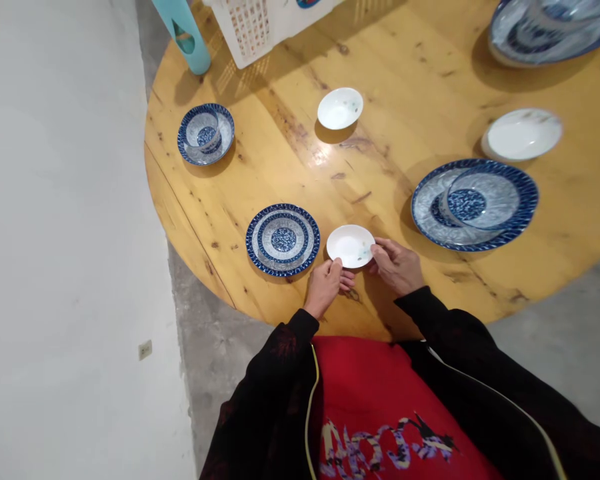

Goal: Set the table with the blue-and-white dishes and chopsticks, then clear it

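A small white dish (350, 245) with a faint green print is held near the table's front edge. My left hand (326, 285) grips its lower left rim, thumb on top and fingers underneath. On its right rim, my right hand (397, 265) pinches with thumb and fingers. Just left of the dish lies a blue-patterned plate (252, 249) bearing a smaller piece of matching pattern. To the right of my right hand sits a larger blue-rimmed plate (523, 193) with a clear-sided, blue-patterned bowl (500, 200) on it.
The round wooden table (290, 167) also carries a white bowl (340, 108), another white bowl (523, 135), a small blue plate (225, 143) with a bowl, and more blue dishes (510, 50). At the back are a white basket (250, 30) and a light-blue holder (199, 59). A wall (70, 233) stands left.
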Demonstrator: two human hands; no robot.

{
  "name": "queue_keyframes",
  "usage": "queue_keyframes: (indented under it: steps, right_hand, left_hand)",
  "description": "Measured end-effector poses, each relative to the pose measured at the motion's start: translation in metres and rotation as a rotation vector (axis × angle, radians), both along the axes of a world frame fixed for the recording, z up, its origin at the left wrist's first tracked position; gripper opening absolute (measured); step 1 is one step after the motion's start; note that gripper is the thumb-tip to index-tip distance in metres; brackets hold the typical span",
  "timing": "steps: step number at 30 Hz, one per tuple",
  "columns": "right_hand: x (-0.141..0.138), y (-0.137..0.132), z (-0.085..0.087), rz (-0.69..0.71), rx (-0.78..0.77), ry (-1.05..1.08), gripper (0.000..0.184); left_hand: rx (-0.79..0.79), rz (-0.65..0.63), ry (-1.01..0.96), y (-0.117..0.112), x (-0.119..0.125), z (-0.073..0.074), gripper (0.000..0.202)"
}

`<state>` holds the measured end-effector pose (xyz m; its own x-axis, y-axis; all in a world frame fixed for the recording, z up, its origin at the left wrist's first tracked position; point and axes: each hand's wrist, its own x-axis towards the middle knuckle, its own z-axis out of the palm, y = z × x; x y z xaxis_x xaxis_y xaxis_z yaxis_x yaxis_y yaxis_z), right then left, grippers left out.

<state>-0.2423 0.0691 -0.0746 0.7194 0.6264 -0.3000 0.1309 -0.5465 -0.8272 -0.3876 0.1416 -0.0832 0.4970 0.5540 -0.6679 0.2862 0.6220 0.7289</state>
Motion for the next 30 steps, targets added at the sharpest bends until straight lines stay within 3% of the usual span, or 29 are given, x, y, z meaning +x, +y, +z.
queue_keyframes:
  steps: [4, 7, 11, 18, 20, 25, 30]
  right_hand:
    - [0.014, 0.004, 0.010, -0.048, 0.036, 0.000, 0.041]
    - [0.031, 0.026, 0.019, -0.021, 0.089, -0.098, 0.039]
    - [0.061, 0.084, 0.023, 0.006, 0.152, -0.123, 0.033]
    - [0.106, 0.195, 0.016, -0.204, 0.157, 0.246, 0.003]
    - [0.111, 0.215, 0.015, -0.232, 0.163, 0.263, 0.011]
    - [0.109, 0.234, 0.011, -0.255, 0.165, 0.288, 0.026]
    - [0.112, 0.246, 0.015, -0.231, 0.163, 0.281, 0.025]
  left_hand:
    - [-0.011, -0.008, 0.003, -0.004, -0.014, 0.002, 0.052]
    - [-0.039, -0.022, 0.015, -0.008, -0.025, 0.000, 0.054]
    - [-0.009, -0.036, 0.041, -0.011, -0.029, -0.001, 0.050]
    - [0.064, -0.048, 0.103, -0.011, -0.025, 0.007, 0.035]
    - [0.085, -0.056, 0.120, -0.012, -0.025, 0.007, 0.033]
    - [0.134, -0.061, 0.129, -0.017, -0.026, 0.005, 0.030]
    - [0.135, -0.056, 0.142, -0.020, -0.025, 0.010, 0.029]
